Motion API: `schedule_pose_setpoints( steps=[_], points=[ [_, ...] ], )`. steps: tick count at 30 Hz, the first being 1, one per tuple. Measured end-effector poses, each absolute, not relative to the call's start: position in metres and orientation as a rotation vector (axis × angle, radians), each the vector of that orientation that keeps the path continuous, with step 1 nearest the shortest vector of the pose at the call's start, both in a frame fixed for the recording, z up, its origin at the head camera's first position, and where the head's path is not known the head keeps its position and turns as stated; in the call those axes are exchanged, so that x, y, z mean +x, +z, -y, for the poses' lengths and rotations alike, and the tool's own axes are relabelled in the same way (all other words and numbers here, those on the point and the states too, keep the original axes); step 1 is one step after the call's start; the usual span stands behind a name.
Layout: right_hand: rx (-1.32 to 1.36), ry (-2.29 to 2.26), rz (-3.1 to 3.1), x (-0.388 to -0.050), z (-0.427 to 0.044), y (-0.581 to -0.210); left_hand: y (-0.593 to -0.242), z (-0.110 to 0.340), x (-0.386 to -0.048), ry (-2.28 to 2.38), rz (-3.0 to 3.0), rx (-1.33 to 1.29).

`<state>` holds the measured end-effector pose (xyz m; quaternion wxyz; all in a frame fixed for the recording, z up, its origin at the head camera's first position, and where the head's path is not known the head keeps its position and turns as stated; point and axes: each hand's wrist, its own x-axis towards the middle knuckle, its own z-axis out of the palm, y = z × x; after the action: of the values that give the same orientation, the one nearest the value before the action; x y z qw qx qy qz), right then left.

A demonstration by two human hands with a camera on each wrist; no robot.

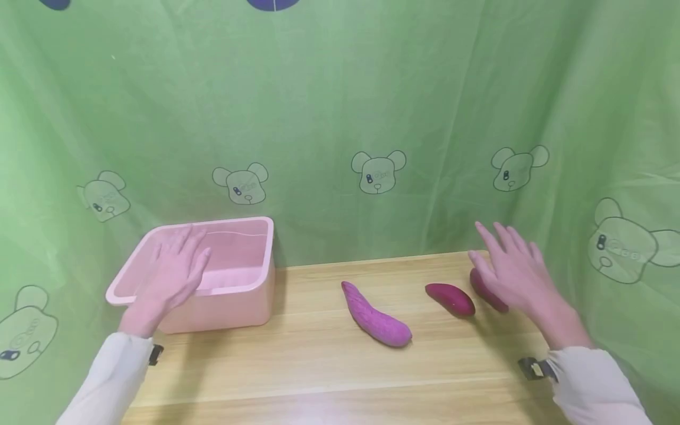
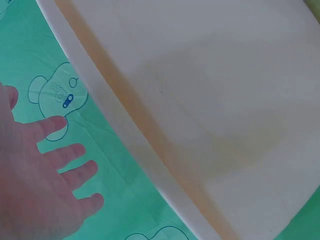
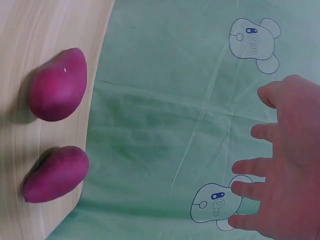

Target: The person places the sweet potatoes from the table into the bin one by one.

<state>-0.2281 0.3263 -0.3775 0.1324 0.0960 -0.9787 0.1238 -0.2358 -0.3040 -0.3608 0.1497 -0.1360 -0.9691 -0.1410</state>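
My left hand [image 1: 172,265], fingers spread and holding nothing, is above the pink plastic bin [image 1: 223,310] at the table's left. In the left wrist view the bin's pale wall [image 2: 225,100] fills most of the picture beside that hand [image 2: 45,170]. Over on the right, my right hand [image 1: 512,274] hovers with its fingers extended, partly covering a dark purple sweet potato [image 1: 487,292]. A second one [image 1: 451,298] lies just left of it. Both sweet potatoes show in the right wrist view, apart from the hand [image 3: 295,170]. A longer, lighter purple eggplant-like vegetable [image 1: 377,319] lies mid-table.
The light wooden table [image 1: 308,372] ends at a green curtain [image 1: 319,118] printed with bear faces, which hangs behind it and at both sides. Dark straps with small devices [image 1: 533,369] sit at the wrists, by the white sleeves.
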Motion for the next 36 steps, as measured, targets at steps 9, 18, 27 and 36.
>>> schedule_pose_setpoints(
  steps=[9, 18, 27, 36],
  points=[
    [0.283, 0.426, 2.767, -0.216, -0.327, -0.385, -0.372, 0.292, -0.228, -0.397, 2.644, -0.424],
    [0.342, 0.519, 2.672, -0.206, -0.314, -0.397, -0.393, 0.286, -0.222, -0.383, 2.499, -0.446],
    [0.352, 0.633, 2.582, -0.198, -0.301, -0.405, -0.411, 0.274, -0.209, -0.405, 2.464, -0.382],
    [0.377, 0.718, 2.548, -0.190, -0.288, -0.406, -0.424, 0.269, -0.207, -0.438, 2.366, -0.392]
  ],
)
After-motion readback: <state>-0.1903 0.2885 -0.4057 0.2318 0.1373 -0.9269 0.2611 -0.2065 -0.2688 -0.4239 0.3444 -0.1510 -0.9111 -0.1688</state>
